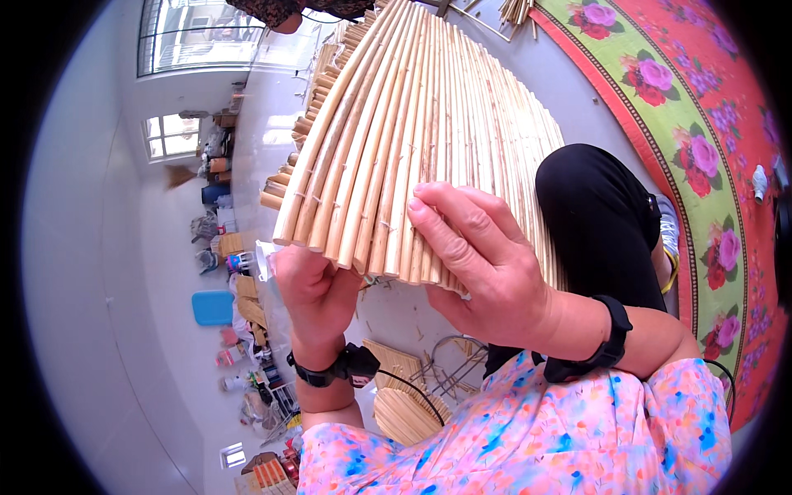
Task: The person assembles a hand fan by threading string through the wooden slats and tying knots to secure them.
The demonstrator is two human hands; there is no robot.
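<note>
"Stretching from one to four o'clock, what is the biggest thing near the person?"

"A red and green floral cloth [730, 206]. Next comes the panel of pale round sticks [421, 115], set side by side, from twelve o'clock down to the centre; more stick ends show behind its ten o'clock edge."

"After that?"

"The pink floral shirt [528, 429] at five, then a black-trousered knee [594, 194] between two and three. Whether panel and knee touch cannot be told. At six lies a rounded piece of sticks [400, 417]."

"And the hands?"

"Just off centre toward three, the right hand [487, 243] is clamped on the panel's near edge, fingers over the top, thumb below. At eight, the left hand [312, 287] curls up against the stick ends; its fingertips are hidden, so its grip cannot be told."

"Smallest?"

"The black wristband [615, 330] at four, around the right wrist."
</note>
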